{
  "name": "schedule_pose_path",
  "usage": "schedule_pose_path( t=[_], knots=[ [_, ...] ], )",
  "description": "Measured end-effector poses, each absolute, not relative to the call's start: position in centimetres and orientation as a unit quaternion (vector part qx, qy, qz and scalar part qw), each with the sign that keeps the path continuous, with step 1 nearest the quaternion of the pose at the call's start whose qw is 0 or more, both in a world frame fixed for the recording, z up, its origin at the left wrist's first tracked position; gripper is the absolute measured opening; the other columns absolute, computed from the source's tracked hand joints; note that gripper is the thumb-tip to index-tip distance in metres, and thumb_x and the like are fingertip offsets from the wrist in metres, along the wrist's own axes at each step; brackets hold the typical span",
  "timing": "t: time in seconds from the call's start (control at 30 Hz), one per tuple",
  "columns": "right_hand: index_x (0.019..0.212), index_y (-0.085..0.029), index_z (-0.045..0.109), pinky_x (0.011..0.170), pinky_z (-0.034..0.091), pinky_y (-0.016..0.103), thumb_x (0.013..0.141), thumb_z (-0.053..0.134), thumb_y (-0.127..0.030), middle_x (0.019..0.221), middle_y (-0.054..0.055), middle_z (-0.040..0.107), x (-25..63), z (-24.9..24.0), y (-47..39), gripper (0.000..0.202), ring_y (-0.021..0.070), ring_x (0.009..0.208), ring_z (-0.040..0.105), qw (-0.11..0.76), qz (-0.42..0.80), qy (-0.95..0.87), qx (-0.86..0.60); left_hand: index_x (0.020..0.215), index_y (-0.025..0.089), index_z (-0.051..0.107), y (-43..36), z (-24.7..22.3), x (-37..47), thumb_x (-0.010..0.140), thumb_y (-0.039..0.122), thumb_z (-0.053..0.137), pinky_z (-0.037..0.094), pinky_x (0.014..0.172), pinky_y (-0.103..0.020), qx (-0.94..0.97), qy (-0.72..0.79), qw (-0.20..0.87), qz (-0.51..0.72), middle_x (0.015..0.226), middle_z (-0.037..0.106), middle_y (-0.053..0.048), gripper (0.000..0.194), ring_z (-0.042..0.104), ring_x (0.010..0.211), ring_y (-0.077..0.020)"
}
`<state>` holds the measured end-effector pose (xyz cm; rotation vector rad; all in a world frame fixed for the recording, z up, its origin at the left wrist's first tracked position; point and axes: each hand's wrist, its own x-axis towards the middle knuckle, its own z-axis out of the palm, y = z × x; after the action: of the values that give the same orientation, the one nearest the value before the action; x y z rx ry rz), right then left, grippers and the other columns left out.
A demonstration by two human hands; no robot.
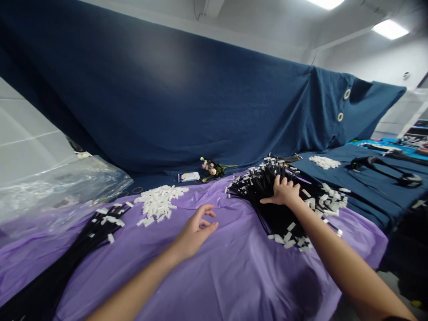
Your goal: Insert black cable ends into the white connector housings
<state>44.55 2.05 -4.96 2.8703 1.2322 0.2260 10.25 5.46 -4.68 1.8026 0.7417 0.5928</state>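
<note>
My right hand [284, 191] rests with fingers spread on a large heap of black cables [267, 178] that have white connectors at their ends. Over the purple cloth [220, 267], left of that heap, my left hand [197, 229] is held with its fingers apart and slightly curled, holding nothing. A pile of small white connector pieces [158, 203] lies beyond it to the left. More white connectors [327, 200] lie at the right side of the cable heap, and some [290, 238] at its near edge.
A long black cable bundle [67, 263] lies at the left, near clear plastic sheeting [67, 187]. Behind are a white packet [189, 177] and artificial flowers [212, 169]. At the right are another white pile [324, 162] and a black headset-like device [384, 167].
</note>
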Motion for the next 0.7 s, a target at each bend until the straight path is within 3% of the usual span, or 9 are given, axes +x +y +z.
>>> schedule_pose_path(
  t=[0.13, 0.27, 0.47, 0.7],
  knots=[
    [0.147, -0.002, 0.015, 0.098, 0.026, 0.056, 0.068, 0.059, -0.074, 0.138, 0.03, 0.036, 44.2, -5.2, 1.9, 0.116, 0.043, 0.123, 0.041, -0.009, 0.085, 0.401, 0.912, 0.122, 0.021, 0.041, 5.6, -5.2, 10.3, 0.082, 0.038, 0.054, 0.045, 0.078, -0.031, 0.754, 0.308, 0.529, 0.239, 0.119, 0.05, -0.008, 0.045, 0.055, 0.076, -0.0119],
    [0.145, -0.001, 0.019, 0.094, 0.037, 0.05, 0.073, 0.066, -0.058, 0.129, 0.027, 0.047, 44.4, -3.8, 1.9, 0.103, 0.0382, 0.116, 0.05, -0.02, 0.09, 0.403, 0.91, 0.122, 0.022, 0.04, 6.3, -5.9, 10.4, 0.081, 0.042, 0.054, 0.045, 0.076, -0.032, 0.754, 0.306, 0.528, 0.242, 0.118, 0.051, -0.009, 0.047, 0.057, 0.075, -0.0127],
    [0.124, -0.015, 0.051, 0.088, 0.047, 0.043, 0.09, 0.054, -0.041, 0.121, 0.01, 0.055, 46.4, -2.1, 2.7, 0.043, 0.0226, 0.106, 0.056, -0.025, 0.081, 0.414, 0.907, 0.12, 0.023, 0.041, 7.8, -6.9, 10.5, 0.079, 0.049, 0.055, 0.047, 0.079, -0.035, 0.745, 0.324, 0.529, 0.246, 0.113, 0.055, -0.006, 0.05, 0.062, 0.076, -0.0159],
    [0.119, -0.015, 0.055, 0.09, 0.048, 0.044, 0.091, 0.055, -0.036, 0.121, 0.01, 0.056, 49.0, -1.0, 4.1, 0.036, 0.0222, 0.106, 0.057, -0.019, 0.03, 0.406, 0.913, 0.121, 0.022, 0.041, 8.4, -6.6, 10.1, 0.079, 0.051, 0.055, 0.049, 0.076, -0.033, 0.746, 0.335, 0.524, 0.238, 0.11, 0.057, -0.007, 0.053, 0.064, 0.078, -0.0174]
  ],
)
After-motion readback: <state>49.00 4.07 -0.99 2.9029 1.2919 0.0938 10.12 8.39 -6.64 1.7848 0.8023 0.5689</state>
